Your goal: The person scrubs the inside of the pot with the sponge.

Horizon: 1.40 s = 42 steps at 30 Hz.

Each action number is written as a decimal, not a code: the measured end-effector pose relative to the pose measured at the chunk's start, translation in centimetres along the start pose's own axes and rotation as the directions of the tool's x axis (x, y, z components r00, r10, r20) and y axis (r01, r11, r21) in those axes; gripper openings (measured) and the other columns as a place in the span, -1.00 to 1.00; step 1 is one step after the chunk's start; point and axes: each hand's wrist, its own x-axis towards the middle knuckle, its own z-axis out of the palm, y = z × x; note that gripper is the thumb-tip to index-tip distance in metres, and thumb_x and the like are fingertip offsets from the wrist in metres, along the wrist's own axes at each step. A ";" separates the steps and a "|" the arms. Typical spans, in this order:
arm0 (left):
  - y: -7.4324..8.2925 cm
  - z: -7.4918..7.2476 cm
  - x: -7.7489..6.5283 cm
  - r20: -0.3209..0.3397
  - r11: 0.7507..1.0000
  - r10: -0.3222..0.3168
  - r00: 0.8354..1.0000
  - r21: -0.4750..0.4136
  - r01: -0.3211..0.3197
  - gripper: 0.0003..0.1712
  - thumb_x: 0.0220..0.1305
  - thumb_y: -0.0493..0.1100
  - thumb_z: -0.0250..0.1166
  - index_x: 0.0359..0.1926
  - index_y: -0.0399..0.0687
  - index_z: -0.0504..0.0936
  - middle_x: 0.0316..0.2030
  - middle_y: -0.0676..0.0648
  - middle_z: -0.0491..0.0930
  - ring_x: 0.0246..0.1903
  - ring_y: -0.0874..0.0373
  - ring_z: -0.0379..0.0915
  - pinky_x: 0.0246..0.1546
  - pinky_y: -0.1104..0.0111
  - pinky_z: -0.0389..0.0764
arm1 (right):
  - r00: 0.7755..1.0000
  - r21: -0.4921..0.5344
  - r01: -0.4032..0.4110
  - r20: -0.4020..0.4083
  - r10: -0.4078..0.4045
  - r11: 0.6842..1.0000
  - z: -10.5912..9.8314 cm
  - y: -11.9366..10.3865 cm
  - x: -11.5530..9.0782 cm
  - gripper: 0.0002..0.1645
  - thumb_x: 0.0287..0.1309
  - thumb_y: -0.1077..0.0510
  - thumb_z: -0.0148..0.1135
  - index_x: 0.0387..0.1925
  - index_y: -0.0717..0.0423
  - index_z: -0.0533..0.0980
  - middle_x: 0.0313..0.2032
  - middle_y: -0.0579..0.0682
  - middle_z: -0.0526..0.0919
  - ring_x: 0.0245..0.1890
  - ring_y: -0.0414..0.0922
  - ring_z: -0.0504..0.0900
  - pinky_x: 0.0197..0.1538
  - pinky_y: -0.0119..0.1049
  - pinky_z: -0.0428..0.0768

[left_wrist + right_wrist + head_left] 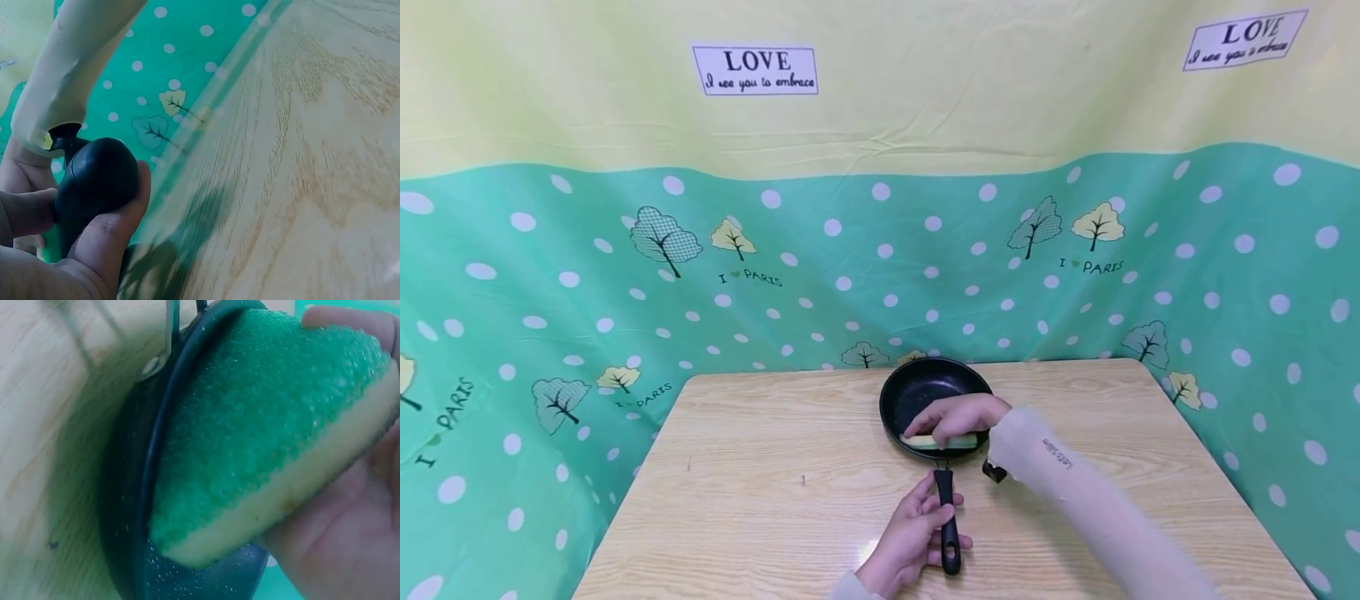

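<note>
A black frying pan (934, 387) is near the far edge of the table, its handle (950, 542) pointing toward me. My left hand (906, 533) holds that handle, thumb across the top and fingers passing beneath. The left wrist view shows the rounded handle end (103, 175) up close between thumb and fingers. Inside the pan, my right hand (958, 414) grips a sponge (262, 425) with a green scrubbing layer and a pale yellow layer. Its green face lies against the inner wall on the handle side. Whether the pan's base touches the table cannot be told.
The wood-grain table (752, 475) extends to both sides of the pan. A green and yellow printed cloth (820, 275) hangs behind and at both sides. The right forearm in its pale sleeve (1090, 500) crosses the table's right part, with a small black device (995, 472) at the wrist.
</note>
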 end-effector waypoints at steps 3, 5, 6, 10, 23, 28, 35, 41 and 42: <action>0.0 -0.1 0.0 -0.010 1.000 0.001 1.000 0.003 -0.001 -0.19 0.41 -0.24 0.15 0.55 0.04 -0.01 0.20 -0.19 0.49 -0.35 -0.09 0.72 -0.47 0.14 0.68 | 1.000 0.021 0.021 -0.010 -0.021 1.000 0.2 -0.2 0.4 -0.27 -0.04 0.47 0.14 0.22 -0.01 0.53 0.25 -0.12 0.52 0.34 -0.13 0.36 0.40 -0.11 0.28; 0.0 -0.1 0.0 -0.014 1.000 0.001 1.000 0.005 0.000 -0.20 0.40 -0.25 0.16 0.55 0.04 0.01 0.20 -0.20 0.50 -0.35 -0.09 0.72 -0.47 0.13 0.68 | 0.999 0.034 0.034 -0.018 -0.033 0.999 0.4 -0.3 0.7 -0.26 -0.04 0.48 0.15 0.23 -0.01 0.52 0.26 -0.11 0.50 0.35 -0.12 0.34 0.41 -0.10 0.26; 0.0 -0.1 0.0 -0.015 1.000 0.000 1.000 0.005 0.000 -0.20 0.40 -0.25 0.16 0.55 0.04 0.01 0.20 -0.20 0.50 -0.36 -0.09 0.71 -0.47 0.12 0.68 | 0.999 0.040 0.039 -0.023 -0.039 0.998 0.4 -0.3 0.8 -0.26 -0.04 0.48 0.15 0.23 -0.01 0.52 0.27 -0.11 0.50 0.36 -0.11 0.34 0.42 -0.09 0.25; 0.1 -0.1 -0.1 -0.003 1.000 0.001 1.000 0.010 -0.001 -0.20 0.40 -0.24 0.17 0.54 0.03 0.03 0.20 -0.20 0.50 -0.34 -0.10 0.71 -0.46 0.11 0.68 | 0.997 0.087 0.057 -0.054 -0.053 0.995 0.5 -0.4 1.2 -0.24 -0.02 0.49 0.15 0.28 0.05 0.48 0.31 -0.05 0.45 0.39 -0.04 0.29 0.43 -0.06 0.21; 0.3 -0.2 0.0 0.003 1.000 0.006 1.000 0.005 -0.006 -0.17 0.38 -0.25 0.18 0.55 -0.01 -0.01 0.19 -0.21 0.51 -0.38 -0.08 0.72 -0.49 0.12 0.68 | 0.960 0.077 0.067 -0.275 -0.044 0.995 1.6 -1.9 3.5 -0.19 -0.01 0.44 0.27 0.36 0.20 0.36 0.36 0.10 0.38 0.40 0.05 0.26 0.39 -0.02 0.27; 0.3 -0.3 0.1 0.004 1.000 0.000 1.000 -0.006 0.000 -0.18 0.38 -0.25 0.19 0.54 0.05 0.03 0.18 -0.20 0.52 -0.39 -0.04 0.72 -0.47 0.11 0.68 | 0.942 0.080 0.010 -0.335 0.017 0.997 1.8 -2.5 4.1 -0.20 0.06 0.36 0.29 0.39 0.17 0.33 0.38 0.09 0.35 0.38 0.01 0.27 0.38 -0.05 0.28; 0.2 -0.4 0.0 0.017 1.000 -0.002 1.000 -0.006 0.002 -0.13 0.37 -0.26 0.19 0.56 -0.03 -0.06 0.18 -0.22 0.51 -0.38 -0.08 0.72 -0.50 0.17 0.68 | 0.899 0.082 -0.029 -0.434 0.062 0.996 2.4 -2.7 5.2 -0.17 0.18 0.29 0.29 0.44 0.23 0.20 0.45 0.12 0.21 0.46 0.04 0.11 0.43 -0.02 0.18; 0.1 -0.3 0.1 0.008 1.000 -0.016 1.000 -0.020 0.016 -0.15 0.37 -0.25 0.20 0.55 0.00 -0.02 0.17 -0.20 0.52 -0.38 -0.05 0.72 -0.47 0.12 0.69 | 0.848 0.081 -0.059 -0.521 0.093 0.995 2.5 -2.5 6.1 -0.14 0.15 0.29 0.32 0.44 0.23 0.20 0.45 0.18 0.20 0.44 0.09 0.16 0.40 -0.01 0.24; 0.1 -0.3 0.1 0.006 1.000 -0.017 1.000 -0.023 0.017 -0.15 0.37 -0.25 0.20 0.55 0.01 -0.01 0.17 -0.20 0.52 -0.38 -0.04 0.72 -0.47 0.11 0.69 | 0.843 0.066 -0.068 -0.530 0.092 0.996 2.4 -2.4 6.2 -0.14 0.15 0.29 0.32 0.45 0.22 0.20 0.45 0.19 0.19 0.44 0.09 0.16 0.40 -0.02 0.25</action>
